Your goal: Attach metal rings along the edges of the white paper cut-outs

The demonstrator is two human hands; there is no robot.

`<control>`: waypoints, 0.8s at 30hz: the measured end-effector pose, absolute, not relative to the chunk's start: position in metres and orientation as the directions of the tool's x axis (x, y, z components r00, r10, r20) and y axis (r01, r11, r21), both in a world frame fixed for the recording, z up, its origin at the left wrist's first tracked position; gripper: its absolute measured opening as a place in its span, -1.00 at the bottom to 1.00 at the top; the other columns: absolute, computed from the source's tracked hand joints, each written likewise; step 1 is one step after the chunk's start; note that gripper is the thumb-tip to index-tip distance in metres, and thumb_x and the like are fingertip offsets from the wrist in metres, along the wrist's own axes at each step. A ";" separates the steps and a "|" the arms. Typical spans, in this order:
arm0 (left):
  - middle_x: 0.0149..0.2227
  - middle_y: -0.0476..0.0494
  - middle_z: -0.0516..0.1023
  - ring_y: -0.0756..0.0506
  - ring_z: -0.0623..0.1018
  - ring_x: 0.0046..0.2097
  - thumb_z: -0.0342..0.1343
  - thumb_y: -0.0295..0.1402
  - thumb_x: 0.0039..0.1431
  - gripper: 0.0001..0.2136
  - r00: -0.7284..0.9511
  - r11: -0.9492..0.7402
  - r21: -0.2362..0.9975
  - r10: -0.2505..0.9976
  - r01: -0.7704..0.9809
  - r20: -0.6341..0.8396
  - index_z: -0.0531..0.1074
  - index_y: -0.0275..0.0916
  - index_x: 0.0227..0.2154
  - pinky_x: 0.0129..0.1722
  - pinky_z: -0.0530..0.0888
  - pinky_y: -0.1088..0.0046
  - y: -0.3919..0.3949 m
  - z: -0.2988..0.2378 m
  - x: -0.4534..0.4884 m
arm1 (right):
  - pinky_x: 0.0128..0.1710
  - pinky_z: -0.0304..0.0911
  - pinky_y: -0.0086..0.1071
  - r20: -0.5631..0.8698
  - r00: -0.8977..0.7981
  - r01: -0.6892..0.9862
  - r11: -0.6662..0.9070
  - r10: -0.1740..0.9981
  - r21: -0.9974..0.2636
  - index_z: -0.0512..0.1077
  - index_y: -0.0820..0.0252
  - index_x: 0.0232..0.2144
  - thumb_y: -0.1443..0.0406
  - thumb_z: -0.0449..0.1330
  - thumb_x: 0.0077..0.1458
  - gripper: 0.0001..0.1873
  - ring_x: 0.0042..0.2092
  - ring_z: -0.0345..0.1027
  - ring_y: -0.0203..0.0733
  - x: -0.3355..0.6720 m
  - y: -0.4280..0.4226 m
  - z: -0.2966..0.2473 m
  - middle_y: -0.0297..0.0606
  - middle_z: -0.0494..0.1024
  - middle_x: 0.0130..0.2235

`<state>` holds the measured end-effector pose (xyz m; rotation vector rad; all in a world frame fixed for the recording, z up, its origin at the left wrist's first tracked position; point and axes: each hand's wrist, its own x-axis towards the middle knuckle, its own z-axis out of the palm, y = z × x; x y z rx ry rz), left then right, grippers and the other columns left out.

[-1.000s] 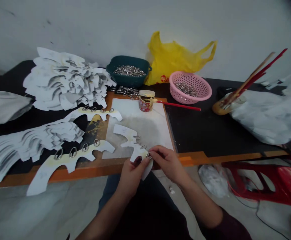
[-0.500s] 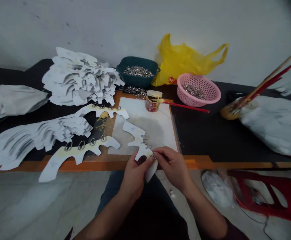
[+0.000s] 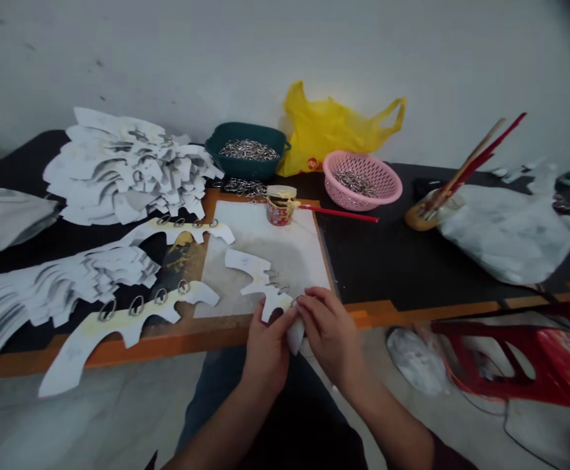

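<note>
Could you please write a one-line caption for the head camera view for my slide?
Left hand and right hand hold a white paper cutout with metal rings at the table's edge.

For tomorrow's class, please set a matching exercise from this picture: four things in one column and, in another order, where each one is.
Things:
1. green tub
2. pink basket
3. jar
4. paper cut-out

Places:
A. on the white board
B. held by the left hand and right hand
C. left of the yellow bag
D. on the black tabletop, right of the board

Right pairs: 1-C, 2-D, 3-A, 4-B
</note>
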<state>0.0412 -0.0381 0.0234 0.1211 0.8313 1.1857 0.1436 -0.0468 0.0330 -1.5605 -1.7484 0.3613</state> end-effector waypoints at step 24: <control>-0.54 -0.05 0.48 -0.05 0.41 -0.47 0.14 -0.38 -0.11 -0.91 0.605 -0.051 0.962 0.786 0.270 -0.128 0.46 -0.22 -0.47 -0.47 0.26 0.52 0.060 0.052 0.030 | -0.09 0.21 -0.28 0.234 -0.340 0.615 0.404 0.911 -0.678 0.27 0.19 -0.37 0.44 0.00 0.05 -0.89 -0.08 0.19 -0.20 0.192 0.005 0.039 -0.16 0.23 -0.15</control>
